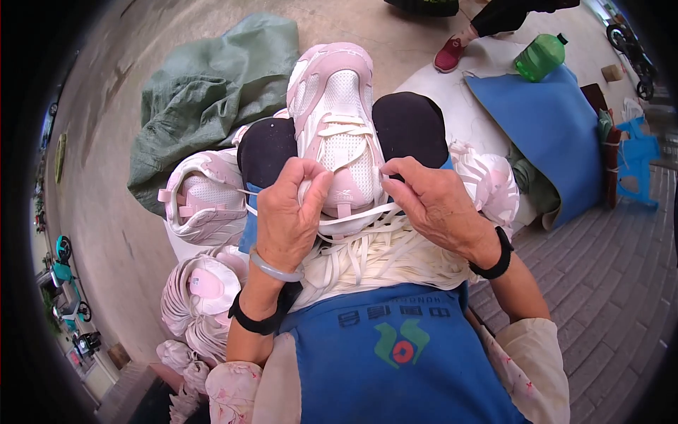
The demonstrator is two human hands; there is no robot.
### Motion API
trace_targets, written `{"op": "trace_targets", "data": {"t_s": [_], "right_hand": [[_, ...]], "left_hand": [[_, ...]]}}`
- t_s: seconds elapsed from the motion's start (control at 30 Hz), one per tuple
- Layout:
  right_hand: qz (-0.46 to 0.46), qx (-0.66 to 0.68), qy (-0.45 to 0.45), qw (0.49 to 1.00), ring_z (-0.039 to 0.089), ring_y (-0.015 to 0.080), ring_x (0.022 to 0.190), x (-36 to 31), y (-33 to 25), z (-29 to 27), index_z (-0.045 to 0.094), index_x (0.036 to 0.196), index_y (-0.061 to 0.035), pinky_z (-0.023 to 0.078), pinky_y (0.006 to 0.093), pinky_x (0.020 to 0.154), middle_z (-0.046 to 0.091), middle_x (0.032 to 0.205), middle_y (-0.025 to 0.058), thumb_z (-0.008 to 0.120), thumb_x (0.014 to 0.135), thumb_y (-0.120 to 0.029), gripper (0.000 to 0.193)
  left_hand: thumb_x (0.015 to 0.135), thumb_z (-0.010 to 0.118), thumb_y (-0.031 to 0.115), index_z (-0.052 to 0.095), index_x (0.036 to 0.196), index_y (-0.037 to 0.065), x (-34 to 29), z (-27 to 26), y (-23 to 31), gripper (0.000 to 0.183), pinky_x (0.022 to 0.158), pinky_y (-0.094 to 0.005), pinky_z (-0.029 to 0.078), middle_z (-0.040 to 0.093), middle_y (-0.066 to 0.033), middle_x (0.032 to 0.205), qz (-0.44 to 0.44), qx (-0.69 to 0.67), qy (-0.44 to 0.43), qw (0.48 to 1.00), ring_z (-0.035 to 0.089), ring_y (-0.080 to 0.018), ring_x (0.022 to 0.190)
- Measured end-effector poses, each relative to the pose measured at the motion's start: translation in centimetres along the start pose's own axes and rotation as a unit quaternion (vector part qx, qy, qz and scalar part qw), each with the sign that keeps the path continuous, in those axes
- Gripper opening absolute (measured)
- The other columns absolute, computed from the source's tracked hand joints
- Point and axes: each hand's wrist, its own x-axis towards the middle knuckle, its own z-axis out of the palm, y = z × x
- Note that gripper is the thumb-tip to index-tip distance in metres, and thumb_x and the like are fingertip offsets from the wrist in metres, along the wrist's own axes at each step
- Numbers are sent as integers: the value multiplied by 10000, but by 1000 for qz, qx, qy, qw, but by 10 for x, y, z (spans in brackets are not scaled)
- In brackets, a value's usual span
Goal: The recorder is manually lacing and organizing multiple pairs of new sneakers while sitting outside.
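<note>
A pink-and-white sneaker (337,106) rests between my knees, toe pointing away from me. White shoelace (347,128) crosses its tongue through the upper eyelets. My left hand (291,205) is closed in a pinch at the left side of the opening, with a lace end sticking out beside its knuckles. Opposite it, my right hand (432,201) pinches lace at the right eyelet edge, thumb and index finger together. The exact grip between the fingertips is partly hidden. A thick bundle of loose cream laces (374,261) lies across my lap, over a blue apron (381,353).
Another sneaker (205,194) and stacked shoes (201,297) are on my left; more shoes (487,180) sit by my right knee. Beyond lie a green woven sack (212,92), a blue sheet (530,120), a green bottle (540,58) and a blue stool (638,162). Someone's red shoe (449,54) is ahead.
</note>
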Motion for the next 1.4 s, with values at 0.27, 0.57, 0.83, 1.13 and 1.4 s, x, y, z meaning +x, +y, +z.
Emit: {"op": "trace_targets", "data": {"t_s": [0.27, 0.57, 0.83, 1.13, 1.4], "right_hand": [[-18, 143, -124, 982, 627, 305, 663, -17, -31, -5, 598, 1054, -23, 483, 354, 617, 616, 749, 156, 549, 925, -120, 168], [-35, 71, -31, 996, 606, 311, 732, -16, -36, -2, 612, 1044, -10, 483, 355, 655, 609, 819, 148, 587, 889, -59, 164], [119, 189, -78, 972, 637, 276, 708, -2, -46, 3, 618, 1019, 16, 485, 336, 630, 625, 779, 166, 574, 933, -199, 236], [237, 472, -165, 833, 453, 25, 547, 6, -36, -5, 635, 989, -7, 358, 197, 473, 535, 684, -25, 536, 966, -202, 220], [94, 424, -242, 868, 419, 32, 502, 4, -54, 14, 618, 1041, -32, 326, 181, 445, 538, 678, -21, 467, 1009, -183, 216]], "left_hand": [[966, 551, 185, 618, 924, 4, -37, -29, 26, 198, 541, -250, 394, 548, -36, 623, -17, -13, -147, 989, 469, -90, 566], [942, 521, 138, 553, 790, -5, -44, -39, 25, 211, 567, -312, 425, 552, -111, 689, -83, -240, -184, 949, 512, -252, 571], [856, 566, 82, 518, 770, 9, -48, -3, 42, 123, 527, -408, 429, 531, -162, 658, 121, -33, -205, 971, 535, -368, 577], [908, 535, 135, 604, 941, -8, -51, -7, 9, 162, 629, -317, 490, 609, -91, 687, -9, -268, -303, 914, 632, -203, 682], [1008, 431, 294, 543, 1157, -63, -16, 8, 3, 404, 794, -317, 545, 627, -198, 1078, -316, -590, -269, 693, 657, -208, 903]]}}
